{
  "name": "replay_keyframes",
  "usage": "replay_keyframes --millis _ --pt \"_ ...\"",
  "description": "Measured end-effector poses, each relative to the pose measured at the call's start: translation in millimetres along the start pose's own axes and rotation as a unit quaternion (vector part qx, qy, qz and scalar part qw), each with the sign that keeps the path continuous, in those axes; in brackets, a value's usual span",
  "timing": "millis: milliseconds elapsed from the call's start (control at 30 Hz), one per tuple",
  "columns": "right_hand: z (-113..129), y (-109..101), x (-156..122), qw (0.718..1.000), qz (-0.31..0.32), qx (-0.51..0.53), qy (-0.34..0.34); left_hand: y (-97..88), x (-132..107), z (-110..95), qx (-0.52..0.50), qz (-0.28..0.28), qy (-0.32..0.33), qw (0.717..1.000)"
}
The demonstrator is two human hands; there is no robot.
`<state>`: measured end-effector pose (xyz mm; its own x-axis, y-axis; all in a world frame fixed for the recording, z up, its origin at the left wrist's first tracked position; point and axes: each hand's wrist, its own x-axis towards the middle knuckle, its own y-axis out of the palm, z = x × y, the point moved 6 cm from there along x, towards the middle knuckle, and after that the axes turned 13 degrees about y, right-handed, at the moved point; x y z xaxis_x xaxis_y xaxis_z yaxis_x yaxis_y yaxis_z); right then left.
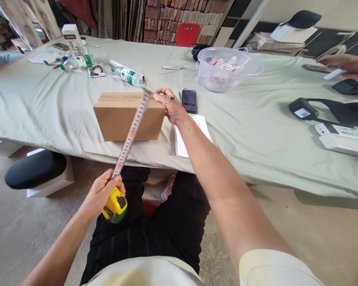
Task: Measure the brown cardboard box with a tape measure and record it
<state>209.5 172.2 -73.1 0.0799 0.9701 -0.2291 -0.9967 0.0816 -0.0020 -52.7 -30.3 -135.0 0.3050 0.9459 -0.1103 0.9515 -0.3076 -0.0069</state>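
Note:
My left hand [103,193] is closed round a yellow tape measure case [115,205], held over my lap below the table edge. Its tape blade [132,132] runs up and to the right to the far top edge of a brown cardboard box [128,116] on the cloth-covered table [256,131]. My right hand [170,106] pinches the tape's end at the box's right top corner and also holds a black pen [168,96]. A sheet of paper [181,143] lies beside the box, partly under my right forearm.
A dark phone [189,101] lies behind my right hand. A clear plastic bowl [228,68] and water bottles [127,74] stand further back. Black devices [328,111] and another person's hand [343,62] are at the right. A black stool [34,169] stands below left.

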Motion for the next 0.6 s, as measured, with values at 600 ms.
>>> replay_keyframes --millis 600 --pt "-2.7 -2.7 -3.4 0.997 0.073 -0.029 -0.025 -94.1 122.9 -86.6 0.489 0.270 -0.020 0.829"
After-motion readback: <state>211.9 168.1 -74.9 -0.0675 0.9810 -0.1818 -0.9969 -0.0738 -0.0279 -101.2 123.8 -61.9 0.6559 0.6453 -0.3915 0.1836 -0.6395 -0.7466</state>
